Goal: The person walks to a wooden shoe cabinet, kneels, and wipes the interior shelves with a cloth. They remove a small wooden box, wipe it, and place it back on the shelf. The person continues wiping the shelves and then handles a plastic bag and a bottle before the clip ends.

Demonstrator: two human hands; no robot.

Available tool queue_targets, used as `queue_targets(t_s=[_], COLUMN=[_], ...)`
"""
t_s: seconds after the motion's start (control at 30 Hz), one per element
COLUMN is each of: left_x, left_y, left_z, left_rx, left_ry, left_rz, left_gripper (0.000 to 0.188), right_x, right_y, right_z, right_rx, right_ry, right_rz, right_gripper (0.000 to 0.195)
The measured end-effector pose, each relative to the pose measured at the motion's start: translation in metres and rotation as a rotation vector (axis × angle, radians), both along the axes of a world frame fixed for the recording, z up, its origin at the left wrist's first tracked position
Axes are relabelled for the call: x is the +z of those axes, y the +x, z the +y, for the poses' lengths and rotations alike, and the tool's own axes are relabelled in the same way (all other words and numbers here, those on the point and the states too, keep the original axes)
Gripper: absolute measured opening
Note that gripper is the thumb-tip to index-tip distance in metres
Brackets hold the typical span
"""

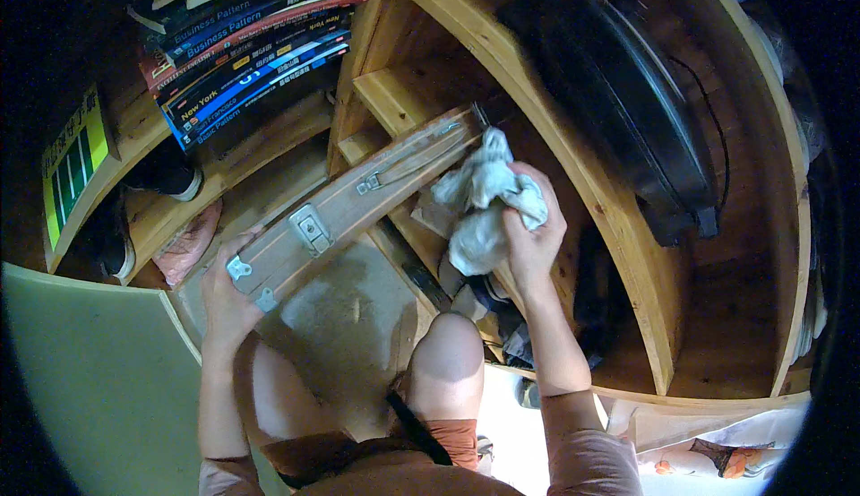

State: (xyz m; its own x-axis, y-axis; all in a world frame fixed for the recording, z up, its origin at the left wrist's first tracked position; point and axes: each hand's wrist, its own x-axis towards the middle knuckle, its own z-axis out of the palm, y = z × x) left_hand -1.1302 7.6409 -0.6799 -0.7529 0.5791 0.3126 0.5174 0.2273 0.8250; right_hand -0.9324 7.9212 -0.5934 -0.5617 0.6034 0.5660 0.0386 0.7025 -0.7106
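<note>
A hard case (349, 207) with metal latches, metal corner pieces and a handle lies tilted across the view, its narrow side facing up. My left hand (232, 287) grips its lower left end beside two metal corners. In my right hand (537, 227) is a crumpled pale cloth (487, 193), held close to the upper right end of the case. The cloth hides part of that end, so whether it touches the case is unclear.
Wooden shelving (571, 153) surrounds the case. Stacked books (255, 52) fill the upper left, above shoes (185, 183) and a pink bag (191, 240). A large black case (625, 99) stands at right. My knees are below, with dark cloth items near the right one.
</note>
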Motion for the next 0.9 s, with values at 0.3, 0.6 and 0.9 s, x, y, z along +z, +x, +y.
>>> queue_targets(t_s=[0.3,0.6,0.9], left_x=[0.019,0.018,0.019], left_y=[0.001,0.004,0.004], left_z=[0.001,0.004,0.003], left_rx=[-0.07,-0.088,-0.059], left_ry=[-0.011,0.005,-0.015], left_rz=[0.194,0.29,0.122], left_gripper=[0.049,0.053,0.052], right_x=[0.05,0.051,0.045], right_y=[-0.044,-0.067,-0.08], right_z=[-0.036,-0.039,-0.049], right_rx=[0.228,0.213,0.165], right_ry=[0.399,0.73,0.708], right_rz=[-0.433,-0.489,-0.44], right_gripper=[0.034,0.024,0.023])
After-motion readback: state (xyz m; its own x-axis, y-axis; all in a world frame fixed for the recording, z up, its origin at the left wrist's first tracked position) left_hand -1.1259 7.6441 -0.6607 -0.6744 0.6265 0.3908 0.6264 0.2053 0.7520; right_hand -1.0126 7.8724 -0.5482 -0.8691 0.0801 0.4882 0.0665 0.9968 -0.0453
